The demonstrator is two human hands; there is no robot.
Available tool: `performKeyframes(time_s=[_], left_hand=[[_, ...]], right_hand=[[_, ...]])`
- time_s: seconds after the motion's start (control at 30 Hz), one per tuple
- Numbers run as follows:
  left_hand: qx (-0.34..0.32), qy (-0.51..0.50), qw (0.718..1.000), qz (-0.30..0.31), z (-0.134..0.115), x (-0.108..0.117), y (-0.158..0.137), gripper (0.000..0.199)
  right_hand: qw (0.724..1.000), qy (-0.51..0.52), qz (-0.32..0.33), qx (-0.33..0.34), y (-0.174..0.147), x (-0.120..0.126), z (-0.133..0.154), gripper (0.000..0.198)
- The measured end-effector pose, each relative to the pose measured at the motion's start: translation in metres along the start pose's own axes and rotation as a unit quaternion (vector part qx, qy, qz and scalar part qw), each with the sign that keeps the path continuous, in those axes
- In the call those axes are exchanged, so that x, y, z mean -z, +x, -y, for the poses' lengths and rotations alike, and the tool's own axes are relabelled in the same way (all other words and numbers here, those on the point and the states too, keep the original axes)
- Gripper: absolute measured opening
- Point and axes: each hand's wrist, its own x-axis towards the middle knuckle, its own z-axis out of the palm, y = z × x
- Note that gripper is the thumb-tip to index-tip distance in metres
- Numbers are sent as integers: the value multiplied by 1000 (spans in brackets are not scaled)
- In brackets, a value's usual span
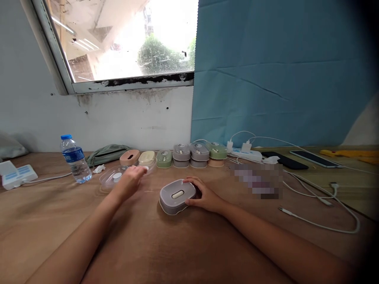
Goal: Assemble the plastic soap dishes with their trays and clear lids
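Note:
My right hand (205, 196) grips the right end of a mauve-grey oval plastic box (173, 201), thumb in front and fingers over the far side. The box rests on the table, with a cream piece showing in the slot of its top. Farther back and to the left, my left hand (134, 176) has its fingers pinched on a small clear plastic piece (151, 169) with a white spot, partly hidden by the fingers. Just left of that hand lies a clear plastic cover (107, 176) with a white disc. Behind it stand a peach box (133, 155) and a cream box (147, 157).
A green box (164, 158) and several stacked grey and green boxes (199, 151) line the back. A water bottle (75, 159) and green pouch (109, 153) stand left. White cables (319, 227), a power strip (247, 154) and a phone (315, 159) lie right.

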Motion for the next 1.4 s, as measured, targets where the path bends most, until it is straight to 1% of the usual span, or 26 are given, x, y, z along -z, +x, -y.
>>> performKeyframes(time_s=[0.07, 0.1, 0.23, 0.33, 0.47, 0.67, 0.83, 0.97, 1.03, 1.13, 1.2, 1.3, 1.4], left_hand=[[55, 60, 996, -23, 14, 17, 0, 22], [73, 77, 994, -22, 21, 26, -1, 18], [110, 99, 989, 20, 43, 55, -9, 9], [149, 83, 983, 64, 55, 63, -16, 8], [192, 42, 974, 114, 69, 61, -22, 13], [192, 28, 968, 161, 82, 49, -24, 8], [195, -9, 966, 168, 81, 43, -24, 8], [197, -11, 964, 179, 80, 42, -24, 6], [198, -7, 963, 180, 81, 41, -24, 6], [206, -7, 962, 178, 83, 39, -24, 7], [208, -9, 962, 178, 84, 38, -24, 8], [208, -17, 962, 176, 85, 38, -24, 8], [213, -47, 958, 187, 85, 38, -25, 7]], right_hand=[[1000, 1, 2, 2, 0, 0, 1, 60], [1000, 2, 4, 3, 0, 0, 1, 59], [1000, 2, 5, 3, 0, -1, 0, 57], [1000, -1, 6, 3, 1, -1, 0, 57], [1000, -4, 4, 6, 1, -1, -1, 56], [1000, -6, 5, 2, 2, -1, 1, 55], [1000, -11, 8, 3, 1, 0, 3, 55], [1000, -19, 19, -3, 1, 1, 4, 58], [999, -24, 31, -8, 1, 1, 3, 64], [997, -35, 64, -22, 0, 0, 4, 82], [995, -41, 81, -30, -1, 0, 5, 90], [995, -43, 88, -16, 0, 0, 6, 90], [996, -38, 81, 4, 0, 0, 7, 87]])
